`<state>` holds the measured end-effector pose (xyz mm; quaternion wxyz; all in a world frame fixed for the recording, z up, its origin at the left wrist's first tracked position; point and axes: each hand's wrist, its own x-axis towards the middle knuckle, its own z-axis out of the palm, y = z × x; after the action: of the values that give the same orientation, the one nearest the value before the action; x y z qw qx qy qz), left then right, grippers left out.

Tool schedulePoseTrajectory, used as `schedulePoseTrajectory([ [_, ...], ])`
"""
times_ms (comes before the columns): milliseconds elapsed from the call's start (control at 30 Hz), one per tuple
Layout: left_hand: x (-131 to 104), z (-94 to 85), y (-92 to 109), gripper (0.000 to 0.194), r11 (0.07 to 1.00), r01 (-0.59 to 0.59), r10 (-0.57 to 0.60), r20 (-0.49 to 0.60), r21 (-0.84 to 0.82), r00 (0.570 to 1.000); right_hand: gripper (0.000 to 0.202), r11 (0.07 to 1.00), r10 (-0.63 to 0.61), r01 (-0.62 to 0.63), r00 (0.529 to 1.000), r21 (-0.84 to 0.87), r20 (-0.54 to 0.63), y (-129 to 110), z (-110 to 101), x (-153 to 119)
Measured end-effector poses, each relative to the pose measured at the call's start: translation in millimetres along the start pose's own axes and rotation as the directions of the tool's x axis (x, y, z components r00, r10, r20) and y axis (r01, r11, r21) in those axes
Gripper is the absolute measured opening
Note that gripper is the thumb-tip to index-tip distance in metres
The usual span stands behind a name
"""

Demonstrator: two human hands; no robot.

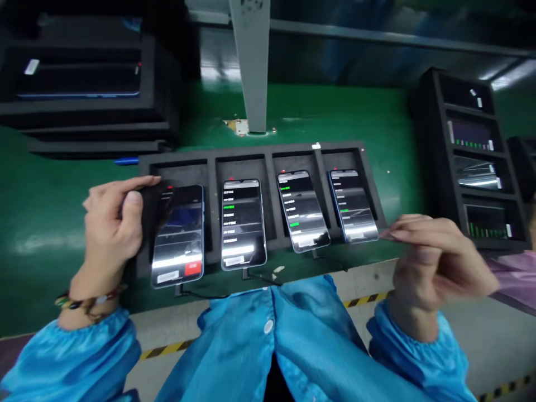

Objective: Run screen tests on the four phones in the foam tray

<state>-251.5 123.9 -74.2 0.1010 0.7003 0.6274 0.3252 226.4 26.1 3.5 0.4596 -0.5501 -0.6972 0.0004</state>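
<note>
Four dark glass-screened phones with blue edges (178, 237) lie screen up, one per compartment, in a long black foam tray (211, 204) on the green surface (335, 114). The left hand (111, 223) is at the tray's left end, its fingers loosely spread and holding nothing. The right hand (435, 262) has its fingers drawn together beside the rightmost phone's lower corner; blur hides whether they grasp or touch anything. Good handling here means light fingertips at phone edges, clear of the lit screens, a steady tray, and no strain on the black cables (209, 296) by the phones' lower ends.
</note>
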Motion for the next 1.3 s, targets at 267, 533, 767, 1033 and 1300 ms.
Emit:
schedulePoseTrajectory([
  [267, 5.7, 6.0, 4.2, 0.037, 0.999, 0.041, -0.041, -0.029, 0.012, 0.999, 0.028, 0.984, 0.177, -0.168, 0.87, -0.061, 0.46, -17.7, 15.5, -69.6],
  [533, -65.1, -50.0, 129.4, 0.02, 0.943, 0.28, -0.293, -0.047, -0.182, 0.955, 0.019, 0.974, 0.211, -0.161, 0.901, -0.16, 0.378, -35.1, 58.3, -71.0],
  [767, -139.8, -21.2, 187.6, 0.042, 0.583, 0.759, -0.436, 0.678, -0.288, 0.592, 0.009, 0.957, 0.232, -0.28, 0.89, 0.069, 0.392, -35.6, 47.5, -83.2],
  [1033, -134.0, 43.8, 199.4, 0.057, 0.224, 0.82, -0.518, 0.649, -0.526, 0.558, 0.029, 0.82, 0.057, -0.435, 0.709, 0.372, 0.703, -56.5, 32.7, -61.5],
  [1300, -135.1, 74.0, 224.0, 0.049, 0.053, 0.706, -0.674, 0.496, -0.706, 0.547, 0.031, 0.797, -0.104, -0.395, 0.656, 0.457, 0.748, -59.0, 73.0, -79.9],
])
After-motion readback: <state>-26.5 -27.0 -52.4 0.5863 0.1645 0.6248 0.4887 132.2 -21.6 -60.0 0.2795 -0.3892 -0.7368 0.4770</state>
